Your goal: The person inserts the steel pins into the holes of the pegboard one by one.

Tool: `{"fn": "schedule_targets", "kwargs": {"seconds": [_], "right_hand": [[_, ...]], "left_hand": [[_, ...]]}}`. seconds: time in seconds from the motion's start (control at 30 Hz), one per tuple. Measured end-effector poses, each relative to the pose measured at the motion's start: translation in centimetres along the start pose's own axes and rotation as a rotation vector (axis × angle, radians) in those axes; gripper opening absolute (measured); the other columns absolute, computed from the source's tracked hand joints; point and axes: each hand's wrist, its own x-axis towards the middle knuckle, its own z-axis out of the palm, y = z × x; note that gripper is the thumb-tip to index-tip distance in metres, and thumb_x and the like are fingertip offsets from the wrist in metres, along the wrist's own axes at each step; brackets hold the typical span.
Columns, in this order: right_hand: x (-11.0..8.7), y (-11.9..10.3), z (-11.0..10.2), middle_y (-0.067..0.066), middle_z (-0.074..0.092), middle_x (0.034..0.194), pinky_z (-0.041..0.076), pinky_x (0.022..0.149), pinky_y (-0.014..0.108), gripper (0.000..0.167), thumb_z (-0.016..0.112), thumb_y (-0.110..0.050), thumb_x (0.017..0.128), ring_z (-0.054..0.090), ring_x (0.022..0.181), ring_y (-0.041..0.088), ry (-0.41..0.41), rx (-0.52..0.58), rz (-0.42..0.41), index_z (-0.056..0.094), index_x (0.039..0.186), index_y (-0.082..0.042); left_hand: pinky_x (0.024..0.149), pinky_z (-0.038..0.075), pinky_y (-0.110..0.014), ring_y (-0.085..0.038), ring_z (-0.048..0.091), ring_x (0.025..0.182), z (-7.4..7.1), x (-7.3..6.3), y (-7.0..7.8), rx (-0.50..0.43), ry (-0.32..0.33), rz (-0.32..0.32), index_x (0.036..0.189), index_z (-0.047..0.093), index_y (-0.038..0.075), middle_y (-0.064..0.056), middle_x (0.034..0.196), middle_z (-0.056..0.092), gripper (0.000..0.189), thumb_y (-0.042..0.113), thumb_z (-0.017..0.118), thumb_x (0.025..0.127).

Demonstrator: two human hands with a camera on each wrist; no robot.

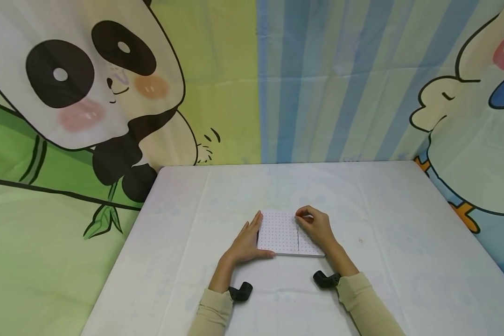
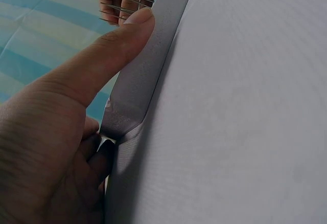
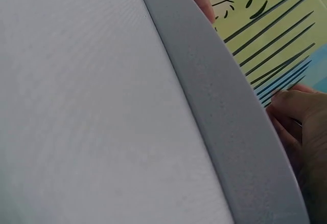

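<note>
A flat white board [image 1: 275, 233] printed with rows of small dots lies on the table. Thin metal needles [image 3: 267, 12] stand upright in it, several in a line running from the near edge toward the far side. My left hand [image 1: 244, 243] braces the board's near left corner, its straight fingers along the left side and its thumb against the front edge. At the far end of the line, my right hand [image 1: 319, 228] pinches a needle low down between thumb and index finger. The fingertips partly hide that needle. In the left wrist view the right fingers show behind the needles.
A white cloth covers the table [image 1: 386, 289]. Behind it hangs a curtain [image 1: 218, 84] with a cartoon panda and blue stripes. Black wrist cameras [image 1: 241, 292] sit on both wrists, beside beige sleeves.
</note>
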Motion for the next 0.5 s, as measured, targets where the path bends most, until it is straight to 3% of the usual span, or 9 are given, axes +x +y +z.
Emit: {"fn": "schedule_targets", "kwargs": {"seconds": [0.2,0.33,0.4,0.5], "right_hand": [[-0.2,0.2,-0.7,0.007,0.066,0.093,0.054,0.073,0.021,0.022,0.07,-0.001,0.079,0.064,0.088,0.022,-0.022,-0.048,-0.017,0.065,0.1,-0.003],[-0.1,0.1,-1.5,0.007,0.065,0.095,0.053,0.076,0.023,0.031,0.07,0.0,0.079,0.063,0.09,0.022,-0.044,-0.062,0.018,0.065,0.109,-0.003],[-0.1,0.0,-2.0,0.008,0.065,0.096,0.053,0.076,0.024,0.032,0.07,-0.001,0.08,0.063,0.09,0.022,-0.049,-0.088,0.027,0.065,0.111,-0.004],[0.1,-0.2,-2.9,0.01,0.065,0.096,0.054,0.075,0.028,0.03,0.069,-0.001,0.081,0.063,0.088,0.024,-0.029,-0.13,0.016,0.064,0.11,-0.002]], "left_hand": [[0.113,0.005,-0.037,-0.015,0.006,0.139,0.1,0.2,0.2,-0.011,-0.003,0.001,0.148,0.005,0.002,-0.007,0.154,0.002,0.124,0.062,0.073,0.063],[0.113,0.004,-0.036,-0.014,0.006,0.139,-0.1,0.3,-0.2,-0.045,0.004,-0.027,0.148,0.007,0.003,-0.006,0.154,0.004,0.112,0.063,0.064,0.072],[0.113,0.004,-0.037,-0.015,0.006,0.139,-0.4,0.2,-0.7,-0.113,0.014,-0.047,0.148,0.008,0.005,-0.006,0.154,0.006,0.103,0.061,0.059,0.079],[0.113,0.009,-0.036,-0.015,0.012,0.139,-1.2,-0.2,-1.5,-0.357,0.039,-0.124,0.149,0.012,0.01,-0.004,0.153,0.013,0.084,0.053,0.052,0.088]]}}
